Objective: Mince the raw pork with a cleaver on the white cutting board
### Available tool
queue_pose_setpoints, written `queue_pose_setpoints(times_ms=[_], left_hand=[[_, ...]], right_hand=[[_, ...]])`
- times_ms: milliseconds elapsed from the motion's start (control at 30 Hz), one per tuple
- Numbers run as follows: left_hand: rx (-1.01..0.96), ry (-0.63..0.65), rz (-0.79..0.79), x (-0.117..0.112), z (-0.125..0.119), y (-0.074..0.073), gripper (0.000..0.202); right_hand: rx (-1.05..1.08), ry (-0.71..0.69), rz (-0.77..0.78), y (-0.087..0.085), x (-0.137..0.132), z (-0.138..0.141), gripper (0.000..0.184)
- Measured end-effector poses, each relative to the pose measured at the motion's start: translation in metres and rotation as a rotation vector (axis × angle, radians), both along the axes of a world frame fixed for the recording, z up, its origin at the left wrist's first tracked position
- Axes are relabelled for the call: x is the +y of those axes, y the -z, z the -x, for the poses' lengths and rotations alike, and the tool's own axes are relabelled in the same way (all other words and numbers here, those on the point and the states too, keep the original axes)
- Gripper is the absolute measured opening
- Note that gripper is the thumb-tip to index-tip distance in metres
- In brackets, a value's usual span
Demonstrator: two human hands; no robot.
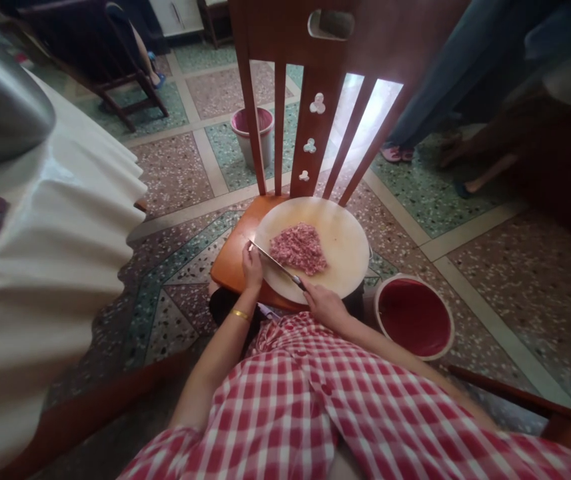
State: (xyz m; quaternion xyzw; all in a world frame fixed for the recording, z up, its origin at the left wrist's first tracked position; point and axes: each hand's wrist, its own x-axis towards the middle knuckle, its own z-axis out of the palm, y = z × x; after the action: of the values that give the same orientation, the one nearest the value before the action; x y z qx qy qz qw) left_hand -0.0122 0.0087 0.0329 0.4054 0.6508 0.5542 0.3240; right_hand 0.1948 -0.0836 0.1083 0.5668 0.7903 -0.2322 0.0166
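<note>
My right hand point(323, 305) is wrapped round the dark handle of a kitchen knife point(276, 264). The blade runs up and left, over the near left edge of a round, pale chopping board point(348, 243). At its far end, the fingers of my left hand point(252, 268) are closed at the blade's tip; a gold bangle circles that wrist. A flattened heap of pink minced meat point(299, 249) lies on the board, just beyond the blade. The board rests on the seat of a wooden chair point(235, 257), whose slatted back stands on the far side.
Right of the board stands a bucket point(415, 320) with a dark red inside. Behind the chair is a waste bin point(245, 150). A cloth-covered table point(65, 220) with a metal pot point(5, 100) fills the left. People's legs show at the upper right and upper left.
</note>
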Motion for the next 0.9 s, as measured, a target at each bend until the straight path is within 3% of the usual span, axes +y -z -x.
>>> queue_pose_setpoints(times_ms=[167, 300, 433, 500, 633, 767, 833, 900], left_hand=[[0.173, 0.085, 0.045, 0.038, -0.018, -0.021, 0.038], [0.224, 0.189, -0.023, 0.063, -0.043, -0.043, 0.041], [0.216, 0.312, -0.008, 0.078, -0.062, -0.050, 0.046], [0.207, 0.309, 0.011, 0.078, -0.063, -0.048, 0.043], [0.132, 0.132, -0.053, 0.056, -0.052, -0.037, 0.030], [0.026, 0.037, -0.032, 0.023, -0.042, -0.019, 0.020], [0.007, 0.027, -0.016, 0.012, -0.042, -0.009, 0.018], [0.012, 0.024, -0.012, 0.006, -0.043, -0.001, 0.017]], right_hand=[[-0.147, 0.041, -0.035, -0.004, 0.005, -0.011, 0.050], [-0.072, 0.111, -0.101, -0.010, 0.004, -0.028, 0.050], [-0.028, 0.193, -0.107, -0.008, 0.009, -0.040, 0.051], [-0.010, 0.244, -0.063, -0.002, 0.014, -0.044, 0.051], [0.237, 0.299, -0.047, -0.001, 0.018, -0.053, 0.047], [0.504, 0.261, -0.224, -0.040, 0.017, -0.058, 0.045], [0.551, 0.223, -0.373, -0.062, 0.020, -0.056, 0.047], [0.545, 0.200, -0.486, -0.070, 0.025, -0.050, 0.049]])
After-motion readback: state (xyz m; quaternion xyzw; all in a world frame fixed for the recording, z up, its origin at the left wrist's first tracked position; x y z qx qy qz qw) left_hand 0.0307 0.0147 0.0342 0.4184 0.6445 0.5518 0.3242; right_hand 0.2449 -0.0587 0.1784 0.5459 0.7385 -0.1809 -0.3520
